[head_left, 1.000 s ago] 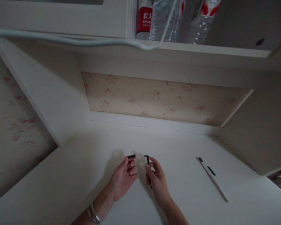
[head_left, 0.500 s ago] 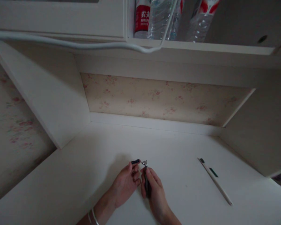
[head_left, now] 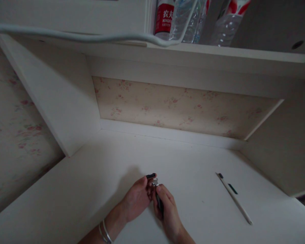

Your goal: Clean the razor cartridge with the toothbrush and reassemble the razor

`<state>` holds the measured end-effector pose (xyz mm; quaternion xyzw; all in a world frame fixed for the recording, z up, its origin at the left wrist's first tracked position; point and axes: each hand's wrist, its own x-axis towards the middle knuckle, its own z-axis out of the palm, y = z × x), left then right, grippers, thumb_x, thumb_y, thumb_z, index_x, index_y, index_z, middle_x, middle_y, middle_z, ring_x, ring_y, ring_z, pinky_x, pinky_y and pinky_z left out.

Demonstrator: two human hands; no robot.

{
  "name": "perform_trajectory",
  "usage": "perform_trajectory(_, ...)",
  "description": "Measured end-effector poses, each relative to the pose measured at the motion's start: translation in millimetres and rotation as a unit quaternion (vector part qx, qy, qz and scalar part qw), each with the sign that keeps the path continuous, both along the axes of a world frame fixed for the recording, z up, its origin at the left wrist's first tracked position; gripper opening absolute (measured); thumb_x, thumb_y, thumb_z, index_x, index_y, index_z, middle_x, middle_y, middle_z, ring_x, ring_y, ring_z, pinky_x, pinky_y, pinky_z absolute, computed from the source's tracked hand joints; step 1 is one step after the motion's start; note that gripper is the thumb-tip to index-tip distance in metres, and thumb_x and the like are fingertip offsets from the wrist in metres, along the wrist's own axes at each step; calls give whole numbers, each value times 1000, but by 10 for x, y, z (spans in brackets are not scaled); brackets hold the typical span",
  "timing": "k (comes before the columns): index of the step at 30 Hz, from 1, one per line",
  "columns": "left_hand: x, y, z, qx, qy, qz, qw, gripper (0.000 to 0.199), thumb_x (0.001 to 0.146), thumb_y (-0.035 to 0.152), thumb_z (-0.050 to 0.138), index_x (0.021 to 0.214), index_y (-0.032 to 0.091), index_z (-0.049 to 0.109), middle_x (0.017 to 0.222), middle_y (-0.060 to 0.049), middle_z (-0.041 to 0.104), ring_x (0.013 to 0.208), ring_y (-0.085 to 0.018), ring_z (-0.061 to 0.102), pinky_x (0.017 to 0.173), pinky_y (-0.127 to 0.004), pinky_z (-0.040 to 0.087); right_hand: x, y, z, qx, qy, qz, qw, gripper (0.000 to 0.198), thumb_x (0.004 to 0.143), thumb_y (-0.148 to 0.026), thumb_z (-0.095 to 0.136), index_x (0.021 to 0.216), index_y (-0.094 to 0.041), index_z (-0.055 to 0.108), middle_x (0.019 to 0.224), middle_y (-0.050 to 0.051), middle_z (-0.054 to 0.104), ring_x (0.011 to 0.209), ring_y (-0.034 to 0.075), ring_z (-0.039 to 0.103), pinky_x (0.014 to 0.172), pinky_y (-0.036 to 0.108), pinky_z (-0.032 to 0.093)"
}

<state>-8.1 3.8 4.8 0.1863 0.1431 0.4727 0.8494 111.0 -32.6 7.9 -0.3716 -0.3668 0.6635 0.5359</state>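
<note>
My left hand (head_left: 136,202) pinches a short black stick-like piece (head_left: 150,176) between thumb and fingertips, a little above the white desk. Its other fingers are curled and partly hidden. Wrapped in my right hand (head_left: 169,209) is a small tool with a dark handle (head_left: 160,205) and a silvery metal head (head_left: 155,182); its exact kind I cannot make out. The metal head points up, close under the black piece and beside my left fingers. Whether the two touch is too small to tell.
On the desk (head_left: 193,176) at right lies a slim white pen-like stick (head_left: 235,199) with a dark patch near its far end. A small dark green strip (head_left: 233,188) lies against it. Overhead, a white cable (head_left: 91,37) crosses before a shelf holding plastic bottles (head_left: 165,18).
My hands have come closer together; the metal head now sits nearer my left fingers, and the black piece has shifted slightly right. The camera view has tilted a little.
</note>
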Motion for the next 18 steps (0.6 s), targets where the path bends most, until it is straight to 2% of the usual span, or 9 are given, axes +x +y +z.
perform_trajectory(5, -11, -7, 1, 14, -3, -17, 1000, 29, 81, 32, 64, 104, 14, 67, 88, -5, 65, 84, -16, 58, 80, -29, 41, -6, -4, 2, -10, 5, -10, 1000, 33, 86, -50, 56, 75, -19, 49, 55, -8, 34, 42, 5, 19, 37, 17, 12)
perform_trajectory(12, 2, -28, -23, 1, 23, -38, 999, 35, 75, 35, 71, 106, 18, 66, 84, -5, 66, 77, -15, 59, 71, -27, 42, -14, -34, 17, 7, -24, -12, 1000, 35, 85, -50, 57, 73, -18, 50, 55, -8, 33, 45, 5, 21, 40, 17, 13)
perform_trajectory(18, 20, -37, -56, 31, 7, -39, 999, 36, 77, 31, 70, 109, 18, 64, 93, -6, 65, 86, -16, 58, 77, -29, 41, 14, -34, 13, 24, -42, -29, 998, 38, 85, -51, 56, 71, -17, 52, 54, -7, 33, 43, 5, 20, 39, 19, 11)
